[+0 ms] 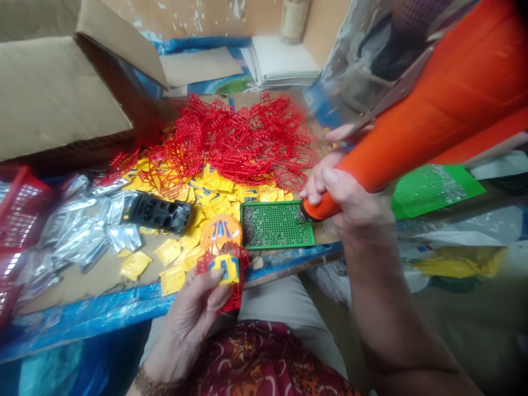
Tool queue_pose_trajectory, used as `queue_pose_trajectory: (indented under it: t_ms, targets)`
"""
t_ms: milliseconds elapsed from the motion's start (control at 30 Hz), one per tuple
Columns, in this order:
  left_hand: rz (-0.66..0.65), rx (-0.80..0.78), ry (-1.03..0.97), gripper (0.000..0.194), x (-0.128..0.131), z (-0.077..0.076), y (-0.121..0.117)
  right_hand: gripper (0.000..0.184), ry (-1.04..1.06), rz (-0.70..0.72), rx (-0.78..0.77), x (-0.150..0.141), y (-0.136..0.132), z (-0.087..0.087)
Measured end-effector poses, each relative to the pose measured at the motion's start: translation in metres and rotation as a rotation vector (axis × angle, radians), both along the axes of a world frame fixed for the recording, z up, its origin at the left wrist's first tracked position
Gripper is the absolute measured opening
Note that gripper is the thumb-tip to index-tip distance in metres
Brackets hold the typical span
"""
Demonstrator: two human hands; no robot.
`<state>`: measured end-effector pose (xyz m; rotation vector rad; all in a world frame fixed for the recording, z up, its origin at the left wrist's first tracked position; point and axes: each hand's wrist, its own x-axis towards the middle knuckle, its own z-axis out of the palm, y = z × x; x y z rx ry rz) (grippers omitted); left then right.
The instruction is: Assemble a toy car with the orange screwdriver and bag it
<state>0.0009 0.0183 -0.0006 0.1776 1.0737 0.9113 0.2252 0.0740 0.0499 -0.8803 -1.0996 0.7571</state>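
My left hand (193,316) is closed on a small toy assembly (223,258): a red plastic frame with a yellow piece in it and an orange dome on top. It is held above the near edge of the work board. My right hand (342,201) grips the narrow end of a large orange tool (433,110), which looks like a powered screwdriver. Its tip (303,213) sits at the right edge of a green tray (275,224) full of tiny screws.
A heap of red plastic frames (243,137) lies behind a spread of yellow pieces (206,192). A black part (159,212) and silver foil bags (78,225) lie at the left, beside a red basket (20,203). Cardboard boxes (61,82) stand behind. Another green tray (433,187) is at the right.
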Motion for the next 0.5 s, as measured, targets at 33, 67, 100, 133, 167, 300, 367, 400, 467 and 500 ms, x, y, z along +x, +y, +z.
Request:
queue_pose_trajectory:
  t_ms: [33, 67, 100, 133, 167, 300, 367, 400, 467, 500]
  targets:
    - [0.008, -0.005, 0.003, 0.033, 0.0001, 0.0005, 0.0001, 0.035, 0.009, -0.015, 0.013, 0.0008, -0.0011, -0.0011]
    - [0.017, -0.005, 0.004, 0.033, 0.0003, 0.0009, 0.0003, 0.036, 0.02, -0.029, 0.022, 0.0015, -0.0018, -0.0021]
    - [0.021, -0.001, 0.003, 0.033, 0.0005, 0.0013, 0.0006, 0.036, 0.032, -0.039, 0.025, 0.0018, -0.002, -0.0029]
    - [0.016, 0.005, -0.003, 0.033, 0.0007, 0.0014, 0.0009, 0.036, 0.038, -0.047, 0.028, 0.002, -0.0021, -0.0033]
    - [0.005, 0.013, -0.012, 0.032, 0.0009, 0.0015, 0.0012, 0.036, 0.039, -0.053, 0.031, 0.0019, -0.0021, -0.0033]
    - [-0.022, 0.028, -0.024, 0.03, 0.0003, 0.0003, 0.0013, 0.035, 0.021, -0.083, 0.027, 0.0014, -0.0042, -0.0005]
    - [-0.013, 0.03, -0.021, 0.03, -0.0005, -0.0005, 0.0007, 0.035, 0.001, -0.087, 0.005, 0.0019, -0.0066, 0.001]
    - [-0.014, 0.032, -0.023, 0.029, -0.0009, -0.0008, 0.0003, 0.035, -0.008, -0.096, -0.003, 0.0025, -0.0077, 0.0014]
    - [-0.025, 0.035, -0.034, 0.027, -0.0013, -0.0012, 0.0, 0.035, -0.013, -0.12, -0.009, 0.004, -0.0092, 0.0017]
    - [-0.03, 0.034, -0.037, 0.027, -0.0013, -0.0012, 0.0, 0.035, -0.012, -0.126, -0.01, 0.0049, -0.0096, 0.0016]
